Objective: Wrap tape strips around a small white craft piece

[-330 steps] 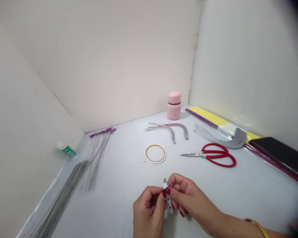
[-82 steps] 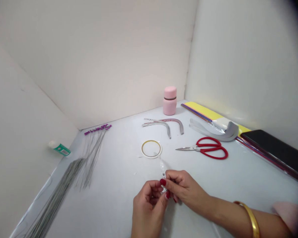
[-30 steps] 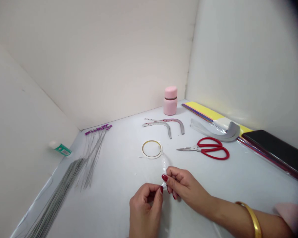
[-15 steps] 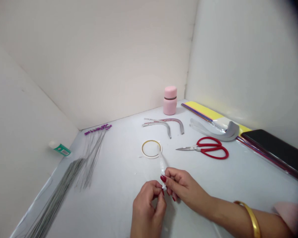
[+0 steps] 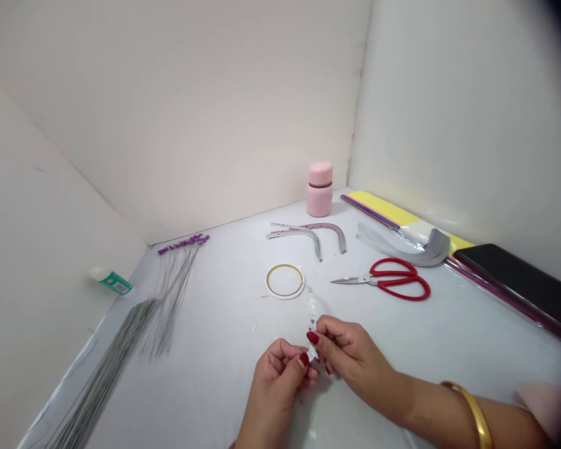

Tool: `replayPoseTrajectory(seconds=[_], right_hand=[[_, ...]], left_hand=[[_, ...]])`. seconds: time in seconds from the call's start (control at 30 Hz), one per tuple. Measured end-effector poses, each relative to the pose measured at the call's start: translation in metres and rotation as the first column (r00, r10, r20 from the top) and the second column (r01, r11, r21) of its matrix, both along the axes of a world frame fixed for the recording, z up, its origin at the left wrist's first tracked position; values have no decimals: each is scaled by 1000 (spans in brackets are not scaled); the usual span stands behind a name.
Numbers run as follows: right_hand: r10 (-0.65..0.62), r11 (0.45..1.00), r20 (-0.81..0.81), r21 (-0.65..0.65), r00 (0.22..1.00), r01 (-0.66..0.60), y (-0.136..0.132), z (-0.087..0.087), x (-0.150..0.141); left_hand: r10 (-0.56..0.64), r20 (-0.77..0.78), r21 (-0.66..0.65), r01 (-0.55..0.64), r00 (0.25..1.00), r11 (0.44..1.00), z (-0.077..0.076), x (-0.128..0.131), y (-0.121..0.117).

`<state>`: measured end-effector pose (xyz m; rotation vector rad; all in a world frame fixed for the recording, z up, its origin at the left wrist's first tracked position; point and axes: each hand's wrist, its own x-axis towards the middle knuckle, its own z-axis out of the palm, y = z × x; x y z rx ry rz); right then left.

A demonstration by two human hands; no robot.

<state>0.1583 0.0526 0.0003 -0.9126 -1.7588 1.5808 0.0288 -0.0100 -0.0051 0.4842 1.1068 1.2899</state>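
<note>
A narrow white paper strip (image 5: 311,305) with dark specks rises from between my hands toward the tape ring. Its lower end is bunched into a small folded knot. My right hand (image 5: 348,349) pinches the strip just above that knot, thumb and forefinger closed. From the left, my left hand (image 5: 280,377) has its thumb and forefinger closed on the knot's lower edge. The other fingers of my left hand curl underneath. Fingers cover part of the folds. Beyond the strip's far end lies a thin roll of white tape (image 5: 267,285) with a yellow inner ring.
Red-handled scissors (image 5: 404,280) lie right of the tape. Curved paper strips (image 5: 320,240) and a pink jar (image 5: 320,190) are behind. On the right are a grey strip bundle (image 5: 430,252), coloured sheets (image 5: 378,209) and a black phone (image 5: 514,280). Left are wires (image 5: 121,355), purple-tipped stems (image 5: 187,244) and a green-white tube (image 5: 116,282).
Earlier my hands were on a dark-marked strip piece; now they grip the knotted end of a long strip. Within the last second, the strip tilted slightly right and my left fingers shifted on the knot.
</note>
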Motion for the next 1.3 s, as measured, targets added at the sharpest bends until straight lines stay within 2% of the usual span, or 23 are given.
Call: replayPoseTrajectory(seconds=[0.1, 0.2, 0.33, 0.47, 0.57, 0.73, 0.83, 0.9, 1.03, 1.13, 1.23, 1.3], right_hand=[[-7, 996, -44, -92, 999, 3, 1, 2, -2], [-15, 990, -59, -138, 998, 7, 3, 3, -3], [29, 990, -71, -138, 997, -38, 3, 2, -3], [99, 988, -60, -116, 993, -106, 1, 2, -3], [84, 995, -30, -57, 996, -85, 0, 3, -3], [71, 997, 1, -27, 997, -71, 1, 3, -2], [57, 997, -11, -45, 998, -57, 3, 0, -2], [47, 996, -30, -74, 998, -50, 4, -2, -2], [48, 986, -84, -157, 995, -61, 5, -4, -4], [111, 968, -123, -213, 986, -135, 5, -3, -5], [190, 953, -139, -213, 972, -217, 5, -2, -5], [193, 957, -95, -200, 977, -209, 4, -1, -5]], left_hand=[[13, -111, 99, -2, 994, 995, -4, 1, -1], [38, -148, 129, -19, 988, 991, -5, 3, -2], [68, -160, 145, -45, 985, 988, -2, 6, -2], [77, -332, 104, -45, 940, 994, -1, 7, -2], [76, -405, 71, -51, 911, 996, -1, 5, -2], [-46, -385, 28, 62, 922, 998, 4, 0, -1], [-70, -370, 37, 89, 927, 995, 5, -2, -1], [-51, -324, 48, 70, 945, 996, 4, -3, -1], [59, -221, 64, -45, 973, 997, 3, -3, 1], [89, -178, 115, -69, 980, 991, 4, -2, 1], [128, -208, 136, -101, 970, 985, 6, -1, -1], [155, -263, 155, -117, 952, 981, 6, 0, -2]])
